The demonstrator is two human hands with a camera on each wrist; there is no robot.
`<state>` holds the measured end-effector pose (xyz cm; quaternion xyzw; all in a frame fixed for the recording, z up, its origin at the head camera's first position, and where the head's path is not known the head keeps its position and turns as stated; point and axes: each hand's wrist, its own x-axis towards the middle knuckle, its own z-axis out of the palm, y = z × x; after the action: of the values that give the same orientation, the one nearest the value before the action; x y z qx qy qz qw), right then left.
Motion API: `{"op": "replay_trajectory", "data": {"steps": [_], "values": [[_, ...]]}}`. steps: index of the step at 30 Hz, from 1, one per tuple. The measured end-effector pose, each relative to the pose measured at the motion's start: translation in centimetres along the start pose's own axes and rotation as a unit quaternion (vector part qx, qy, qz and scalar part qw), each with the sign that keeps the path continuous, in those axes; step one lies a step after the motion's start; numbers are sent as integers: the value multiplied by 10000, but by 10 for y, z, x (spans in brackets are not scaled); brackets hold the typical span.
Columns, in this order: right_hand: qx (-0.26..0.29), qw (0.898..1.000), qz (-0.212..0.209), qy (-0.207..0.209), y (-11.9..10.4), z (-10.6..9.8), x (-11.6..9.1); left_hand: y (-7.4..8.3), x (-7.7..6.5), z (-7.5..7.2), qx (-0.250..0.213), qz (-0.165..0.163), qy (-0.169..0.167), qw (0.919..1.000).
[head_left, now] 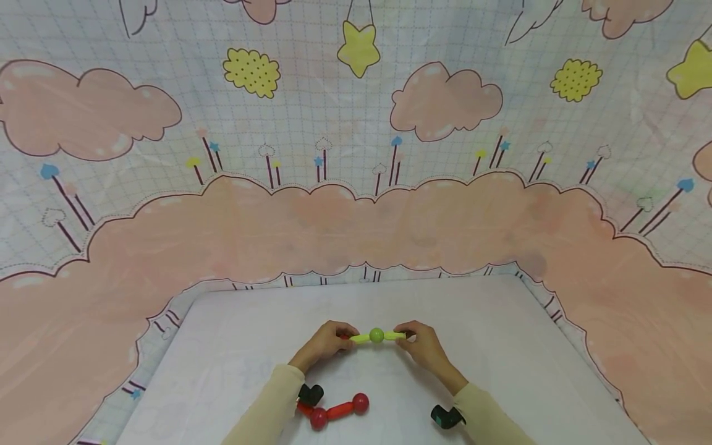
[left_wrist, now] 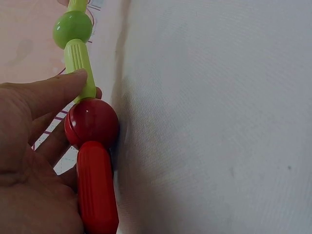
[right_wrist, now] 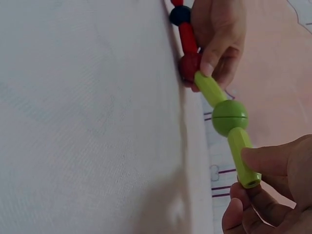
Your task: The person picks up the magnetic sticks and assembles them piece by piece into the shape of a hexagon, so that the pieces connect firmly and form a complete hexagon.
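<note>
My left hand (head_left: 327, 341) pinches one lime-green rod (left_wrist: 80, 63) close to a glossy red ball (left_wrist: 93, 124). Beyond that ball come a ribbed red rod (left_wrist: 97, 187) and a dark blue ball (right_wrist: 181, 15), seen in the wrist views. A green ball (head_left: 376, 335) joins the first lime rod to a second lime-green rod (right_wrist: 243, 156). Thumb and fingers of my right hand (head_left: 424, 347) pinch this second rod near its free end. The chain stretches between both hands above the white tabletop. My left hand partly hides the red ball in the head view.
Near the left forearm, red rods (head_left: 340, 410) and red balls (head_left: 319, 419) lie on the white table (head_left: 245, 321), partly covered by the sleeve. Black wrist cameras (head_left: 447, 417) sit at both cuffs. A cloud-patterned cloth (head_left: 367, 228) surrounds the table.
</note>
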<state>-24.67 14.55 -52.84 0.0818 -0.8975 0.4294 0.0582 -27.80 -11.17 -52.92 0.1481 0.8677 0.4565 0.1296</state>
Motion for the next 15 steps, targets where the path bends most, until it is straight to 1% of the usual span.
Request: {"op": "replay_trajectory", "data": {"steps": [3, 5, 10, 12, 15], "values": [[-45, 9999, 88, -25, 1, 1, 0, 0, 0, 0, -17, -49, 1, 10000], [-98, 9999, 66, -54, 2, 2, 1, 0, -1, 0, 1, -87, -3, 10000], [-172, 9998, 77, -80, 7, 5, 1, 1, -4, -3, 5, -18, 83, 10000], [-186, 9997, 133, -101, 9, 6, 1, 3, -7, -5, 28, 47, 198, 9998], [-232, 9994, 190, -164, 11, 7, 1, 8, -13, -9, 182, 182, 478, 9985]]}}
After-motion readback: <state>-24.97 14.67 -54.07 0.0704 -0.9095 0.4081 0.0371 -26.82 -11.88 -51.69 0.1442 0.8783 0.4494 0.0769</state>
